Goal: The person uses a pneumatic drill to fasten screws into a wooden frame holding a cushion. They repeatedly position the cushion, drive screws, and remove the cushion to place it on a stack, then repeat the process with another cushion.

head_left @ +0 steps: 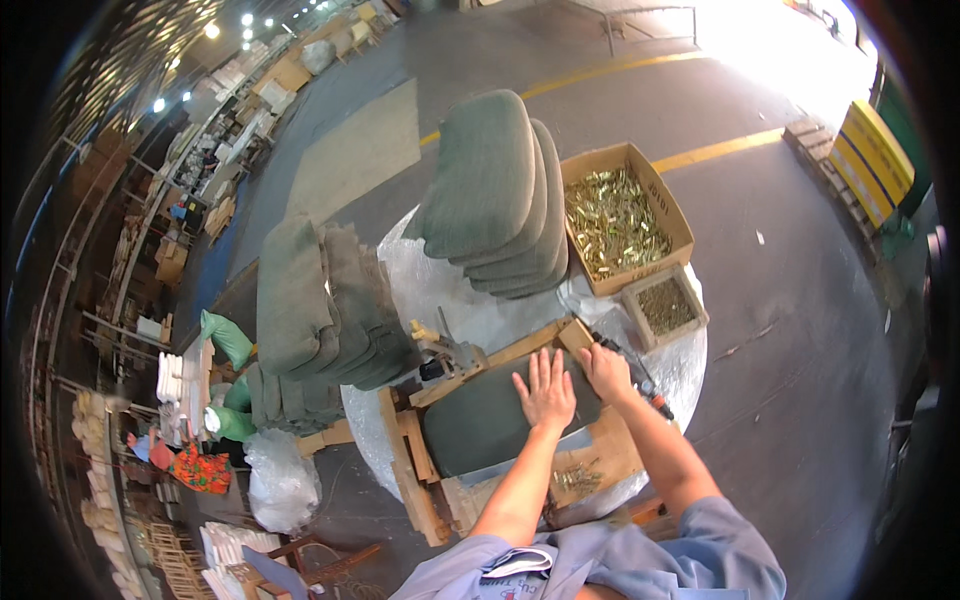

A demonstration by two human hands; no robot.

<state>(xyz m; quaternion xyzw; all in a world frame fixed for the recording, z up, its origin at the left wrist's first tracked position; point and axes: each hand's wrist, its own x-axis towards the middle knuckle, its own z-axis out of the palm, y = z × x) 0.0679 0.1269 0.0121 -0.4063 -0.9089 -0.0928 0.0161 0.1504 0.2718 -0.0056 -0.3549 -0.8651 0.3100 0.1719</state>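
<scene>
**Two hands on a green seat pad at a cluttered round bench**

Head view: the left hand [545, 390] lies flat, fingers spread and straight, palm down on a dark green upholstered seat pad [490, 420] that rests in a pale wooden frame jig [415, 455] at the near side of a round table wrapped in clear plastic film [440, 290]. It clamps nothing; it only presses on the fabric. The right hand [605, 372] sits at the pad's far right corner, fingers curled downward over the edge. A dark tool with an orange tip [645, 388] lies just beside it, partly covered by the hand and wrist, so I cannot tell whether the fingers are closed around it or merely on the pad.

Beyond the hands, a stack of grey-green cushions [495, 190] leans near the table's middle, and a second row of the same cushions [320, 310] stands at the left. An open cardboard box of brass-coloured metal parts [615, 220] sits at the far right, with a smaller tray of fine dark fasteners [665, 305] in front of it; single pieces are too small to make out. A grey metal device [450, 352] stands on the frame's left end. Loose fasteners [575, 478] lie on the board near the person's body. The picture's edges are dark and bent.
</scene>
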